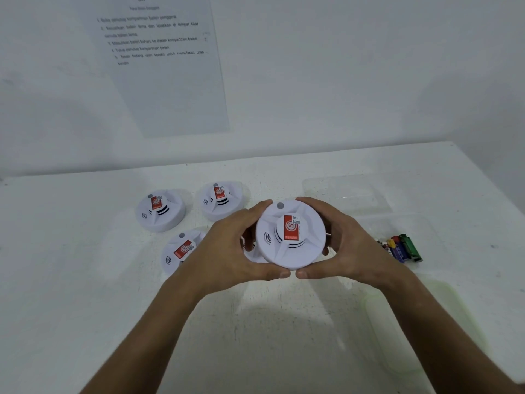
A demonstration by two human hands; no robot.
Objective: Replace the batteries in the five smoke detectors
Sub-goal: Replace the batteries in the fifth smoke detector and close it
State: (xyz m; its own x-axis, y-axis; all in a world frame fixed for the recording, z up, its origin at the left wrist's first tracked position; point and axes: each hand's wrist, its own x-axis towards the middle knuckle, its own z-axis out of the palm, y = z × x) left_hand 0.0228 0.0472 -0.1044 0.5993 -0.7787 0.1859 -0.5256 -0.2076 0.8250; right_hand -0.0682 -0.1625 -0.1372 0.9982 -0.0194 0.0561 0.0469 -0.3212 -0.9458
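White plastic everywhere in this one, so it took me a second to sort it out. I had the detector (290, 234) lifted off the bench (85, 251), face up towards the camera, red label in the middle. Both hands were on it: left hand (235, 245) curled round the left rim, right hand (341, 245) round the right rim, thumbs nearly meeting under the near edge. So the fingers were wrapped round it on both sides, neither hand nearer than the other. It's a flat disc, no real long axis, and the back with the battery cover faced away from me, hidden. My guess was that it needed a twist or a flip to get at that side.

Three more detectors sat on the bench to the left: one far left (160, 210), one behind (221, 200), one nearer (180, 251) partly under my left wrist. Something white peeked out behind the held one; I couldn't tell what.

To the right, a clear tray (355, 191) looked empty, and another nearer one (426, 223) had a bunch of batteries (402, 247) in it.
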